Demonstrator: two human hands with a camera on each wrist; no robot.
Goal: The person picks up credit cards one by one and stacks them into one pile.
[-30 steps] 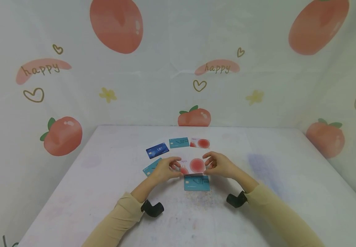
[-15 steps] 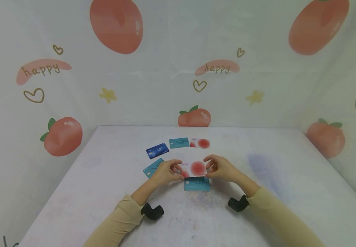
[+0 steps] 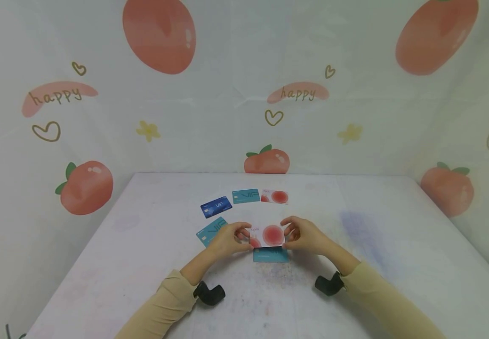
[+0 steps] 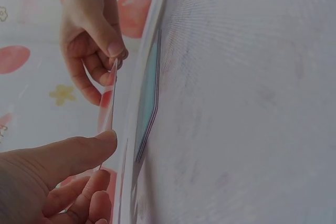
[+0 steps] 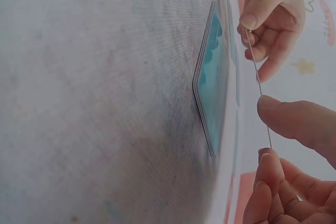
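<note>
Between both hands a white card with a red circle (image 3: 273,235) is held up by its two short sides. My left hand (image 3: 228,238) pinches its left end between thumb and fingers. At the opposite end my right hand (image 3: 306,236) pinches it the same way. Just below it a small stack of cards (image 3: 270,255) lies on the table, a teal one on top; the raised card covers its far part in the head view. In the right wrist view the stack (image 5: 210,80) shows several layered edges, and the held card is seen nearly edge-on, apart from the stack.
Cards lie in an arc on the white table (image 3: 151,282): a teal VIP card (image 3: 210,230) beside my left hand, a dark blue VIP card (image 3: 216,206), another teal card (image 3: 246,196) and a white-and-red card (image 3: 275,196). A fruit-print cloth (image 3: 210,117) hangs behind.
Both hands have drawn the white-and-red card slightly toward the person, so it now overlaps more of the teal-topped stack. The cards in the arc have stayed put.
</note>
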